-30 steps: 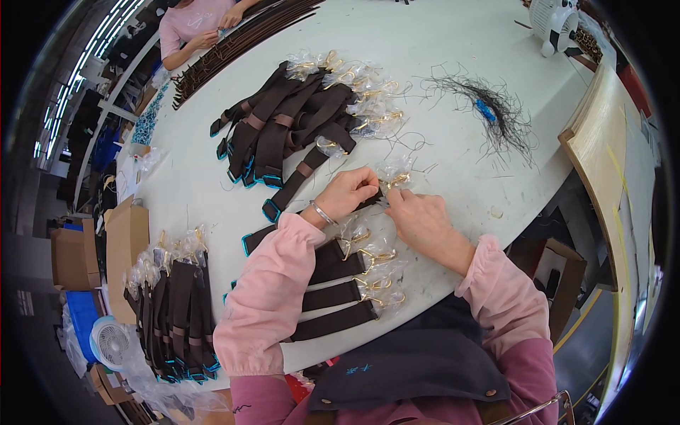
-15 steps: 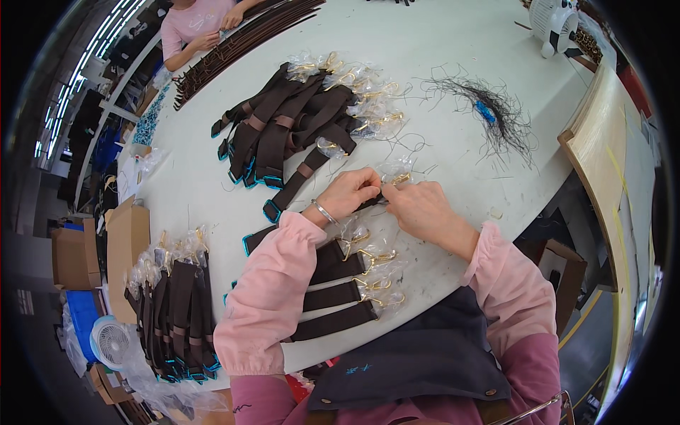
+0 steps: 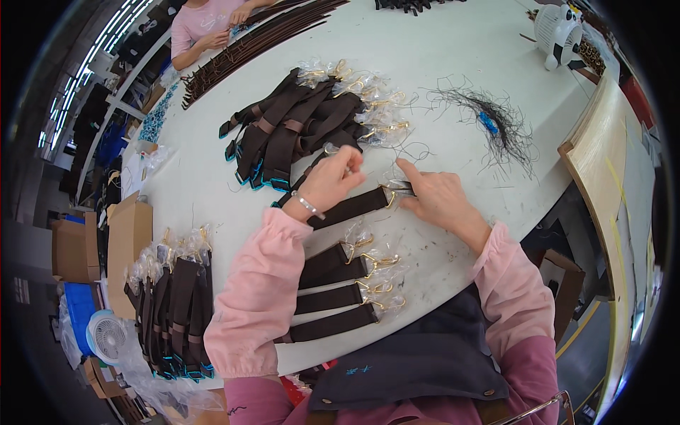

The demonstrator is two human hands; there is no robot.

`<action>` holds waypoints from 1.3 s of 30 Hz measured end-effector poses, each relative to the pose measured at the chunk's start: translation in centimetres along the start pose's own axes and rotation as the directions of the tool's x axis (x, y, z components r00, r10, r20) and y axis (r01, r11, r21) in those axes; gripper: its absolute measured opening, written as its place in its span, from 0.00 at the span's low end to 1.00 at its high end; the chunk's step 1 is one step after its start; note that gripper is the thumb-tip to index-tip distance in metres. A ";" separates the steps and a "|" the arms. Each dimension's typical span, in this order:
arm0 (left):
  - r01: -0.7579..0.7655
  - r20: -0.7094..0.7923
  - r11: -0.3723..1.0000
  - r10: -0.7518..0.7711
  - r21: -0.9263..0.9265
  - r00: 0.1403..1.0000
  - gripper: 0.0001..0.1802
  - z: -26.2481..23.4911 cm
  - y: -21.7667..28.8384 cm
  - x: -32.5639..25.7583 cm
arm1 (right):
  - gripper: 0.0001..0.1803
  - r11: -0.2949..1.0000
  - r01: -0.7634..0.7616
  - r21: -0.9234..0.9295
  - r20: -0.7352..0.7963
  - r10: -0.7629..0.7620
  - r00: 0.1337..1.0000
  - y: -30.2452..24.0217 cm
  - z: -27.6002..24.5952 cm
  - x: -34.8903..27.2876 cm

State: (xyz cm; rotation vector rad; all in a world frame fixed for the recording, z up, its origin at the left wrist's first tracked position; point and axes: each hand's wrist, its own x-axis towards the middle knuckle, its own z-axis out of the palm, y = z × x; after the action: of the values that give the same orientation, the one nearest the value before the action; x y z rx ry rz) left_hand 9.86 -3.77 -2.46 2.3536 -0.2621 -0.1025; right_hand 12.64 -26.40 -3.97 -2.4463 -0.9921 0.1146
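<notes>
My left hand [image 3: 331, 177] is raised over a dark brown webbing strap [image 3: 350, 208], its fingers curled and slightly blurred; whatever they pinch, perhaps a thread, does not show. On the strap's right end is a gold metal hook [image 3: 390, 196], with clear plastic around it. Beside that end, my right hand [image 3: 445, 200] has its index finger stretched out and thumb below. A small dark pointed tool [image 3: 402, 187] shows between them, mostly hidden by the hand. Nearer to me lie several similar straps [image 3: 329, 297] side by side, their wrapped gold hooks to the right.
Beyond my left hand lies a pile of brown straps [image 3: 294, 127] with blue-edged buckles. More straps [image 3: 180, 304] hang over the left edge. A tangle of black threads [image 3: 499, 127] lies at right, near a white fan [image 3: 556, 32]. Another person [image 3: 209, 32] works at far left.
My hands, together at the hook before, have come apart. The left has moved left and up, the right slightly right. The strap's hooked end now shows between them.
</notes>
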 end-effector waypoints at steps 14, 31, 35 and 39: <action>0.377 0.119 0.904 -0.359 -0.201 0.926 0.15 -9.9 1.2 -9.1 | 0.15 0.472 -0.480 0.739 0.447 0.190 0.874 2.2 -3.8 3.2; 0.188 -0.031 0.890 -0.193 0.416 0.981 0.16 -5.1 -3.2 -16.7 | 0.14 0.948 0.200 -0.247 -0.113 -0.233 0.966 0.7 5.7 3.9; 0.228 -0.144 0.775 -0.178 0.589 0.974 0.20 -4.2 -5.0 -12.9 | 0.11 0.908 -0.150 -0.392 -0.275 0.040 0.961 10.6 1.1 3.5; 0.156 -0.135 0.762 -0.090 0.628 0.987 0.25 -3.1 -8.5 -11.9 | 0.09 0.901 -0.256 -0.350 -0.357 0.124 0.926 10.9 -2.5 2.9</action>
State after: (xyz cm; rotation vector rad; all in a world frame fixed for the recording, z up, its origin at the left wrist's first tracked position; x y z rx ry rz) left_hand 0.10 6.82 -6.24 3.0528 -0.0948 0.0523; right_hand 22.35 -32.15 -6.67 -2.7965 -0.6700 -0.4564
